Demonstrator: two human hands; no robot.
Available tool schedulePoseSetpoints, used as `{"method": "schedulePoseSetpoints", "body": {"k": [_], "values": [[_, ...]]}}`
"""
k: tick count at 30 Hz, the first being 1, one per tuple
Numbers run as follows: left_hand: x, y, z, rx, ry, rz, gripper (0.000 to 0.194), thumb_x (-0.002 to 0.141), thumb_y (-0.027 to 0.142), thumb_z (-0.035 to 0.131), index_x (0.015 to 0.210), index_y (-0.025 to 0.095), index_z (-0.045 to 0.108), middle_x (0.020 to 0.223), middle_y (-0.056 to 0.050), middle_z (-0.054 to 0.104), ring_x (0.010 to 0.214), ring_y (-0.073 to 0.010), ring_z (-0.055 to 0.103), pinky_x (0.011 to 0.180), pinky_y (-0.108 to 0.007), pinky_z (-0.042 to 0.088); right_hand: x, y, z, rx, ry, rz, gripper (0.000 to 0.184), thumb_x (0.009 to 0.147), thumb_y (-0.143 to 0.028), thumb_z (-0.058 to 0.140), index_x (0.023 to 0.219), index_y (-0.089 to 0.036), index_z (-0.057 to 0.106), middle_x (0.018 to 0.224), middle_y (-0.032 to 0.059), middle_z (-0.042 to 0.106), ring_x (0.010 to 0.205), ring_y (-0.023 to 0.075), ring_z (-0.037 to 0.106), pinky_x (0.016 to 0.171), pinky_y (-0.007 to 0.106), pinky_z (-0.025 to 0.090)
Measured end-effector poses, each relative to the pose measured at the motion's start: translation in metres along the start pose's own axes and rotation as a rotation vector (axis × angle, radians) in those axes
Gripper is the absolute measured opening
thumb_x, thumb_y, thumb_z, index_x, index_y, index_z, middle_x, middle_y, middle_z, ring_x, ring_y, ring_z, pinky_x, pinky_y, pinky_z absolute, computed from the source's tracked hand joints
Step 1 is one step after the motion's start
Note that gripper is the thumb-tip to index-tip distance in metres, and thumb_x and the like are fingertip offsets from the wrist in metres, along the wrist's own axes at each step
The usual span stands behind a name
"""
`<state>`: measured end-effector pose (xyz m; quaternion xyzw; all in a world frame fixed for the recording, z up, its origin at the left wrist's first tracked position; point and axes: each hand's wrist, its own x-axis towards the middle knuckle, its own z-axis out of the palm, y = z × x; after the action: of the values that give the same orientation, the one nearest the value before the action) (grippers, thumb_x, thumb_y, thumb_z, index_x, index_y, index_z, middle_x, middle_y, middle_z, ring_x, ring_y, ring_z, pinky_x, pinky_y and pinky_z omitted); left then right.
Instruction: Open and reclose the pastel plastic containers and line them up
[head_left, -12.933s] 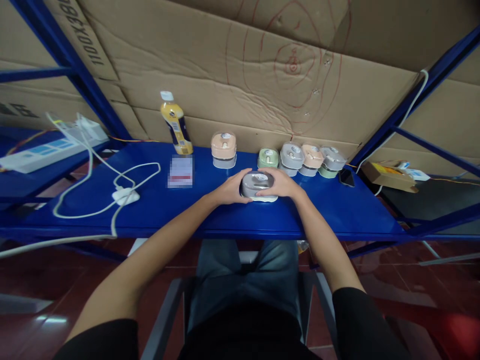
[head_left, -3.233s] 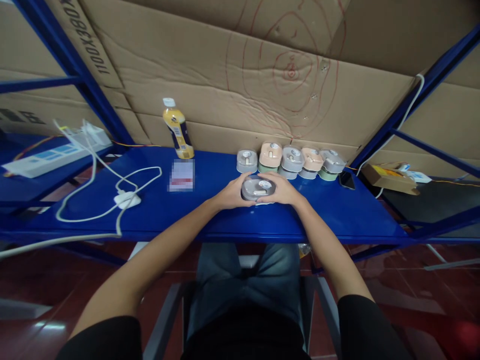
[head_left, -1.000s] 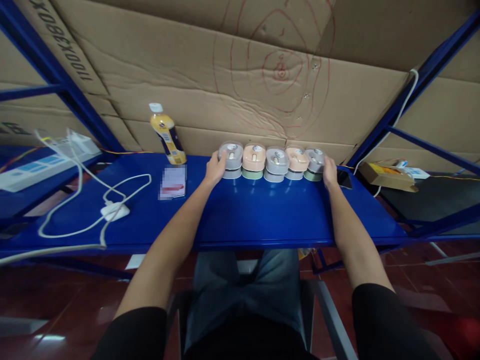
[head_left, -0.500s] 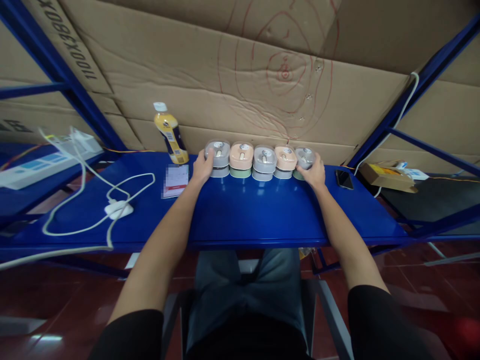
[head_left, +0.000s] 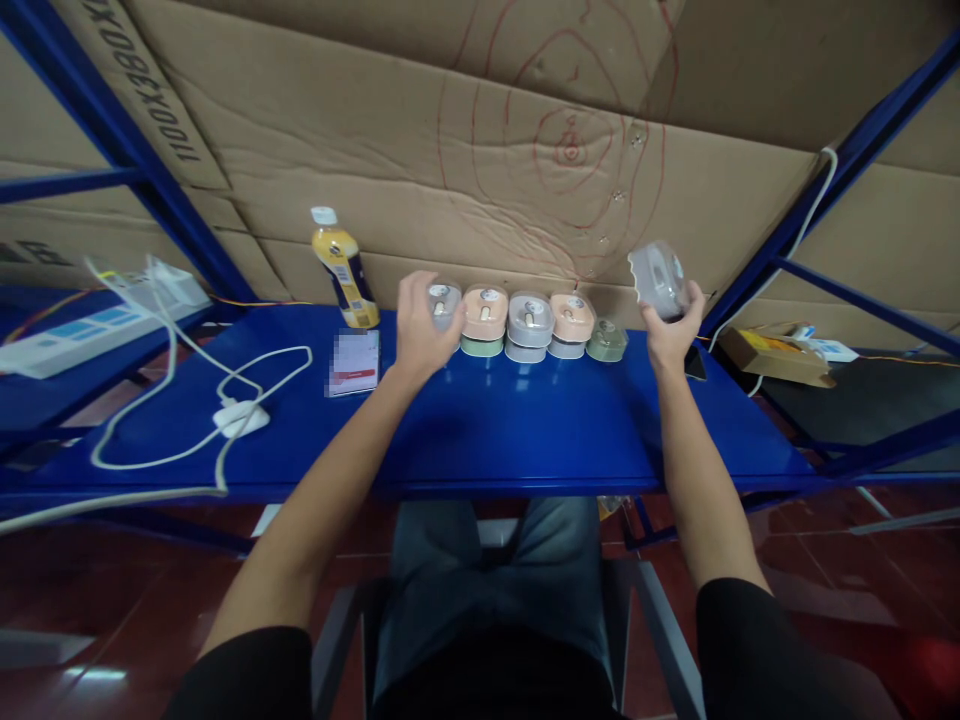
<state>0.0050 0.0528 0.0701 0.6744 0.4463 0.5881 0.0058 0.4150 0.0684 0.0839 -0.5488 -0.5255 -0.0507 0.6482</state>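
A row of small stacked lidded containers stands at the back of the blue shelf: a grey one, a peach one on green, grey, peach, and a lone green container at the right end. My right hand holds a grey container lifted above the shelf, tilted. My left hand is raised over the left end of the row, fingers curled around the grey top container there.
A yellow drink bottle and a small card sit left of the row. White cables and a plug lie further left. A dark phone and a brown box are right. Cardboard backs the shelf.
Both hands pushed the row together, then left the shelf. My right hand has lifted the grey top container off the right-end green one; my left hand rose at the left end.
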Motion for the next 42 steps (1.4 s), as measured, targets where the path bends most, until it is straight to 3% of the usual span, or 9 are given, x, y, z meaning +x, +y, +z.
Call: {"method": "schedulePoseSetpoints", "body": {"k": [1,3,7,11,14,21,27,34,42], "values": [[-0.003,0.009,0.002,-0.076,-0.086,0.043,0.066,0.091,0.061,0.071,0.138,0.018,0.054,0.148,-0.014,0.056,0.143,-0.035,0.05,0.126,-0.055,0.036,-0.003,-0.011,-0.004,0.056,-0.061,-0.048,0.086,0.078,-0.059,0.074,0.147,-0.016,0.044,0.151,0.0188,0.056,0.137,0.0309,0.056,0.119,0.048,0.044],[-0.012,0.02,0.007,-0.267,-0.304,0.048,0.08,0.082,0.058,0.082,0.144,0.019,0.05,0.148,-0.015,0.058,0.14,-0.0351,0.055,0.122,-0.056,0.042,-0.02,-0.035,-0.006,0.287,-0.401,-0.156,0.082,0.076,-0.06,0.081,0.144,-0.028,0.049,0.153,0.0099,0.057,0.137,0.0288,0.056,0.121,0.049,0.044],[-0.035,0.016,0.015,-0.55,-0.67,-0.105,0.108,0.068,0.05,0.093,0.156,0.021,0.037,0.153,-0.02,0.056,0.144,-0.0366,0.055,0.121,-0.054,0.045,-0.071,-0.069,0.011,0.428,-1.034,-0.169,0.09,0.068,-0.052,0.092,0.145,-0.024,0.054,0.151,0.0111,0.06,0.138,0.0334,0.059,0.122,0.051,0.043],[-0.057,0.002,0.009,-0.525,-0.824,-0.193,0.109,0.061,0.046,0.098,0.152,0.02,0.044,0.139,-0.019,0.065,0.136,-0.0385,0.061,0.116,-0.057,0.047,-0.103,-0.075,0.029,0.41,-1.332,-0.178,0.096,0.068,-0.051,0.091,0.15,-0.023,0.051,0.152,0.0117,0.059,0.14,0.0363,0.057,0.122,0.053,0.044],[-0.068,0.003,0.007,-0.388,-0.804,-0.163,0.112,0.057,0.05,0.099,0.151,0.019,0.046,0.135,-0.016,0.067,0.128,-0.038,0.066,0.112,-0.057,0.05,-0.111,-0.074,0.035,0.31,-1.358,-0.257,0.103,0.067,-0.056,0.092,0.153,-0.021,0.047,0.156,0.0151,0.056,0.142,0.0379,0.055,0.121,0.056,0.044],[-0.079,0.01,0.019,-0.26,-0.776,-0.042,0.12,0.06,0.052,0.097,0.158,0.018,0.036,0.146,-0.018,0.061,0.137,-0.0405,0.059,0.117,-0.056,0.046,-0.129,-0.09,0.039,0.011,-1.142,-0.373,0.104,0.069,-0.07,0.086,0.153,-0.019,0.05,0.147,0.02,0.06,0.132,0.0432,0.062,0.111,0.06,0.051],[-0.082,0.012,0.013,-0.178,-0.796,-0.017,0.12,0.068,0.053,0.093,0.164,0.02,0.028,0.158,-0.02,0.05,0.148,-0.0417,0.048,0.122,-0.058,0.04,-0.11,-0.07,0.027,0.126,-1.101,-0.246,0.087,0.077,-0.064,0.081,0.148,-0.022,0.054,0.127,0.0133,0.072,0.114,0.0347,0.071,0.103,0.051,0.057],[-0.085,0.014,0.012,-0.119,-0.815,0.174,0.048,0.091,0.049,0.074,0.131,0.025,0.074,0.145,-0.012,0.051,0.141,-0.0329,0.052,0.124,-0.048,0.041,-0.076,-0.03,0.011,0.117,-1.01,0.047,0.066,0.082,-0.066,0.075,0.13,-0.022,0.064,0.099,0.0074,0.074,0.09,0.0279,0.071,0.087,0.047,0.059],[-0.06,-0.002,-0.005,-0.068,-0.681,0.082,0.039,0.093,0.05,0.069,0.119,0.023,0.079,0.137,-0.012,0.056,0.138,-0.0337,0.054,0.121,-0.051,0.044,-0.065,-0.014,0.006,-0.001,-1.001,0.079,0.074,0.074,-0.066,0.082,0.13,-0.02,0.068,0.107,0.0102,0.074,0.098,0.0304,0.07,0.094,0.05,0.057]]}}
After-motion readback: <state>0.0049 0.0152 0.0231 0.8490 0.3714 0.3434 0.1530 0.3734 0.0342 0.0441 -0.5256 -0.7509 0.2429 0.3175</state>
